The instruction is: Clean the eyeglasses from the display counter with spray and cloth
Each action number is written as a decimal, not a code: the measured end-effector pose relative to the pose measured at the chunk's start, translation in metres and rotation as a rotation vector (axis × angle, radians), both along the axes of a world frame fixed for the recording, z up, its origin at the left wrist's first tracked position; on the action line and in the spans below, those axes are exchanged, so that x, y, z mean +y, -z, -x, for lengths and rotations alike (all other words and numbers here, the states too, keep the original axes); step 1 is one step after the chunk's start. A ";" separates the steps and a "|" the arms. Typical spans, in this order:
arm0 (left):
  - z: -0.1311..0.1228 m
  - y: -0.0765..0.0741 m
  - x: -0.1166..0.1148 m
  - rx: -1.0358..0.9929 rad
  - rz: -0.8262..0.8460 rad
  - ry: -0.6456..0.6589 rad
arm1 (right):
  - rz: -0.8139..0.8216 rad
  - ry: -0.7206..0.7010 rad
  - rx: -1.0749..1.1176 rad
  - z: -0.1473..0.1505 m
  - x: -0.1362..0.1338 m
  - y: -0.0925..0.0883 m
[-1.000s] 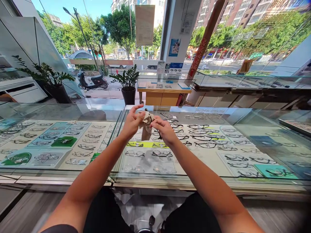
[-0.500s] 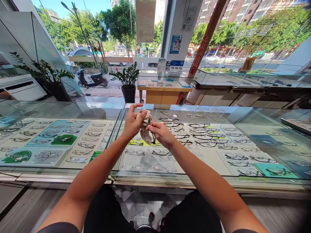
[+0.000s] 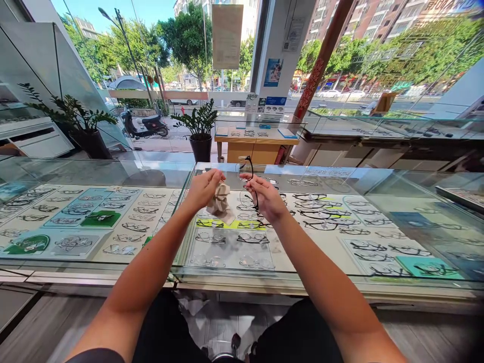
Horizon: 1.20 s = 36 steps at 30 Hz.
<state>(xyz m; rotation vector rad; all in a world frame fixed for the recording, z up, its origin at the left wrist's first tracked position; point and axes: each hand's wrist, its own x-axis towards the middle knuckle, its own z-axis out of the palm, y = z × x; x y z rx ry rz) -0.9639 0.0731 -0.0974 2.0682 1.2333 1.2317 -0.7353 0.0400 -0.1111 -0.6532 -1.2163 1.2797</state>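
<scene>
A glass display counter (image 3: 333, 174) is shown spanning the middle of the frame, its top reflecting the sky and trees. Beneath the glass, rows of spectacle frames (image 3: 227, 262) are laid out on pale trays, with green cards (image 3: 99, 220) at the left and a yellow-green strip (image 3: 227, 224) at centre. A second, smaller glass case on a wooden base (image 3: 252, 146) is seen beyond it at upper centre, flanked by a potted plant (image 3: 199, 128); another potted plant (image 3: 77, 121) stands at the upper left. Floor-to-ceiling windows fill the top of the frame, through which a parked scooter (image 3: 143, 126), trees and apartment blocks are visible. A paper notice (image 3: 227, 36) and a blue poster (image 3: 273, 71) are fixed at the window; their writing cannot be read, and no brand name is legible.

At centre, above the counter, the left hand (image 3: 202, 189) is closed around a crumpled beige cloth (image 3: 220, 203), which hangs below the fingers. Just to its right, the right hand (image 3: 266, 196) pinches a pair of black-rimmed glasses (image 3: 247, 179), held upright above the glass with one temple arm hanging down. The cloth and the glasses are held apart. Dark trousers and a grey floor are seen at the bottom of the frame.
</scene>
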 end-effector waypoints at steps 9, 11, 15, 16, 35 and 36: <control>-0.008 0.002 -0.010 0.085 -0.135 -0.030 | 0.011 0.051 -0.015 -0.005 0.007 0.001; -0.007 0.003 -0.009 0.060 -0.188 -0.015 | 0.013 0.051 -0.013 -0.005 0.008 0.001; -0.006 0.004 -0.008 -0.003 -0.287 0.004 | 0.011 0.045 -0.017 -0.006 0.010 0.001; -0.006 0.005 -0.008 -0.022 -0.308 0.013 | 0.010 0.045 -0.019 -0.007 0.010 0.001; -0.007 0.012 -0.003 -0.053 -0.604 0.018 | -0.025 -0.073 -0.208 -0.017 0.012 0.000; -0.007 0.011 -0.005 -0.023 -0.620 0.035 | -0.029 -0.084 -0.225 -0.018 0.012 -0.001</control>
